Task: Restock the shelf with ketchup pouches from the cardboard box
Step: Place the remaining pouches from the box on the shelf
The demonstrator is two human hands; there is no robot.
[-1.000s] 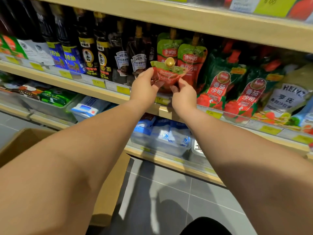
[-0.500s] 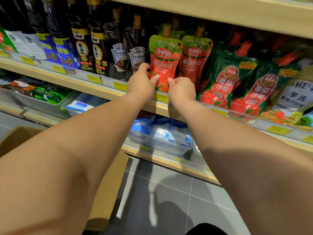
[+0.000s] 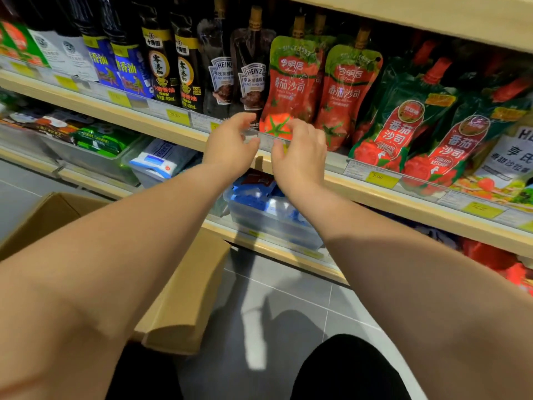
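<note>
Both hands hover at the front edge of the shelf (image 3: 138,121), apart from each other with a narrow gap between them, and neither holds anything. The left hand (image 3: 230,148) has its fingers loosely spread and slightly bent, thumb toward the gap. The right hand (image 3: 300,157) has its fingers lightly curled, their tips at the clear price rail (image 3: 268,141), just in front of the foot of the ketchup pouch (image 3: 291,85); whether they touch the pouch cannot be told.

That ketchup pouch stands upright at the shelf front, cap up, just beside a second pouch (image 3: 347,93) of the same kind on its right. Above the caps the upper shelf board (image 3: 432,18) hangs close, leaving little room overhead. To the left, the black pepper sauce pouches (image 3: 252,79) press in near the ketchup pouch, then a row of dark bottles (image 3: 161,70). To the right, green-and-red pouches (image 3: 401,125) lean forward over the rail.

Both forearms reach forward and converge on the shelf. Beneath the left forearm sits the cardboard box (image 3: 184,293), its flap over the grey tile floor (image 3: 288,298); its inside is hidden. Blue-and-white packs (image 3: 268,209) fill the lower shelf under the hands.
</note>
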